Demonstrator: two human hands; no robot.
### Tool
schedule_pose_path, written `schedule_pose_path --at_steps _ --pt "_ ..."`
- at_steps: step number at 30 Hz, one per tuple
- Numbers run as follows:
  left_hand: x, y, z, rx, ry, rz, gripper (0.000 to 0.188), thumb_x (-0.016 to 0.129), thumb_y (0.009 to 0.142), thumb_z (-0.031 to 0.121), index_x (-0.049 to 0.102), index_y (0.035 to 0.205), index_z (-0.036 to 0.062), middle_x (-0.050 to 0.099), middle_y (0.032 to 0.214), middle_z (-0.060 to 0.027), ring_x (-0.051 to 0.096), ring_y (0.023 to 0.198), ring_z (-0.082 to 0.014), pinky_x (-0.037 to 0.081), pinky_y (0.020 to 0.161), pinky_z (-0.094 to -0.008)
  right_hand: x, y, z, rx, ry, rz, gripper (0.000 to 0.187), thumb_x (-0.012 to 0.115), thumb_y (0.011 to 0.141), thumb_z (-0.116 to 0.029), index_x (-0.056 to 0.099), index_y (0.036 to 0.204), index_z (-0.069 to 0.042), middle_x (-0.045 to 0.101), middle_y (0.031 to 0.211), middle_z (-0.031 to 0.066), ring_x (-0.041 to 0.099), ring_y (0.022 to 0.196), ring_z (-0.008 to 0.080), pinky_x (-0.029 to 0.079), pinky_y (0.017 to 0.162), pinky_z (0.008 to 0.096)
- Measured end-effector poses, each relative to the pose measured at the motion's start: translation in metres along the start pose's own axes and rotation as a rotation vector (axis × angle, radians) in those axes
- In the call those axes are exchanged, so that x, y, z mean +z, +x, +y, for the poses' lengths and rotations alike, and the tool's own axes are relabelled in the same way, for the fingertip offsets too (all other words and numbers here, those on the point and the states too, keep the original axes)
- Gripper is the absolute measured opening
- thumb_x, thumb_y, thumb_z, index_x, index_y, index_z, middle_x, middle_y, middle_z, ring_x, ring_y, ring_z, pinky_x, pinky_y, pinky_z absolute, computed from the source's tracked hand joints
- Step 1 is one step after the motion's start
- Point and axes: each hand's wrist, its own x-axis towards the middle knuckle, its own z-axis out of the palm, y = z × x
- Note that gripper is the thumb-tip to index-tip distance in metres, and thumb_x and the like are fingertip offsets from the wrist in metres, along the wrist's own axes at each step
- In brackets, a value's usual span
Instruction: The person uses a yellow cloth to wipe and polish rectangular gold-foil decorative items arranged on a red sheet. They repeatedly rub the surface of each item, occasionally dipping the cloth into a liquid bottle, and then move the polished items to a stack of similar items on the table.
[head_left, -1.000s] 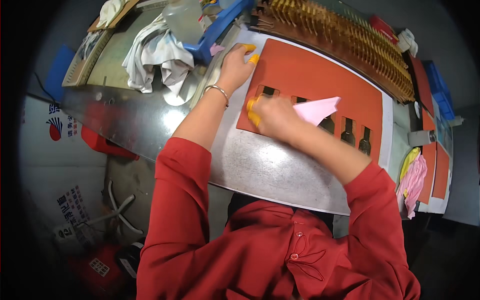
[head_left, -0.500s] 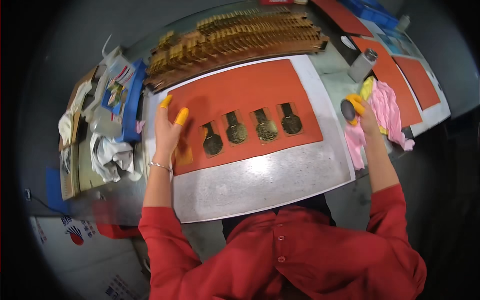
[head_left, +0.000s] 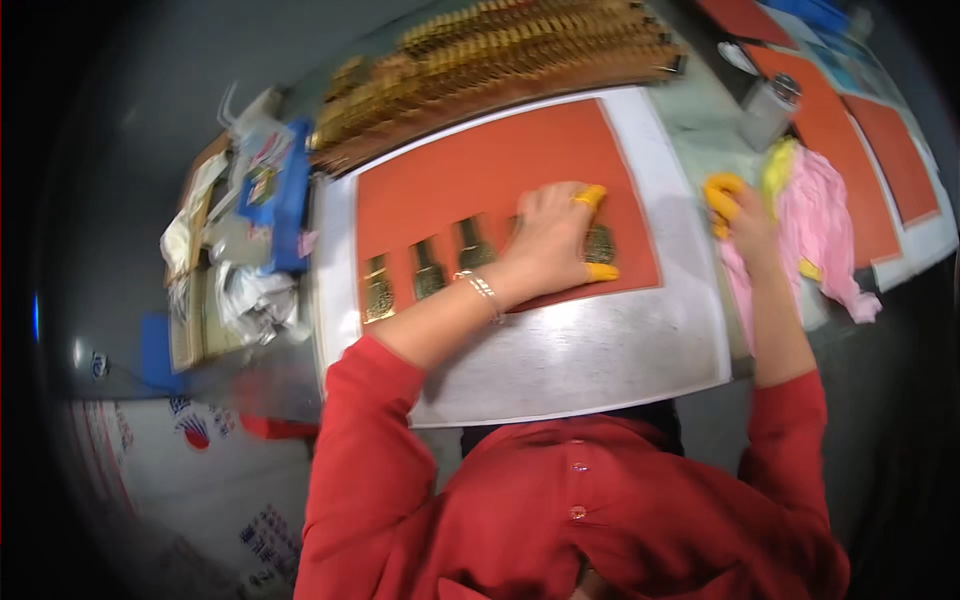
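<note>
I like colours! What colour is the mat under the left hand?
Orange-red mat, under the left hand, in the head view.

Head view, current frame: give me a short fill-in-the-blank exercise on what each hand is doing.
1. The left hand lies flat on the ____ mat.
2. The right hand rests on a ____ cloth.
3. Both hands wear ____ fingertip covers.
4. Gold-coloured bottle-shaped pieces sit in a row on the mat to the ____ of the left hand.

Missing words: red; pink; yellow; left
</note>
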Motion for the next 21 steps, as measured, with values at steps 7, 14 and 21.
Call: schedule_pose_path --at_steps 7,14,21 --pt "-0.002 0.0 0.009 0.027 -0.058 0.023 0.076 0.076 0.061 0.033 0.047 0.124 0.0005 0.044 0.102 -0.0152 0.039 0.099 -0.0303 0.031 0.085 -0.0377 -0.015 0.003 0.013 -0.046 0.004 0.028 0.01 0.056 0.087 -0.012 0.06 0.093 -0.006 0.046 0.064 -0.0052 0.038 0.048 0.002 0.029 0.041 0.0169" --pt "-0.007 -0.004 0.023 0.154 0.24 0.063 0.041 0.072 0.06 0.033 0.063 0.084 0.0002 0.046 0.092 -0.0148 0.042 0.092 -0.0274 0.032 0.078 -0.0364 -0.024 0.011 0.022 -0.066 0.045 0.027 0.011 0.058 0.087 -0.014 0.061 0.095 -0.007 0.046 0.065 -0.0052 0.039 0.048 0.0028 0.03 0.041 0.0173" --pt "-0.008 -0.002 0.026 0.168 0.167 0.123 0.041 0.07 0.06 0.032 0.06 0.079 -0.0025 0.048 0.087 -0.017 0.045 0.089 -0.0288 0.035 0.076 -0.0376 -0.025 0.011 0.021 -0.09 0.033 -0.011 0.011 0.059 0.087 -0.013 0.061 0.095 -0.006 0.048 0.066 -0.004 0.041 0.05 0.0033 0.031 0.041 0.0172"
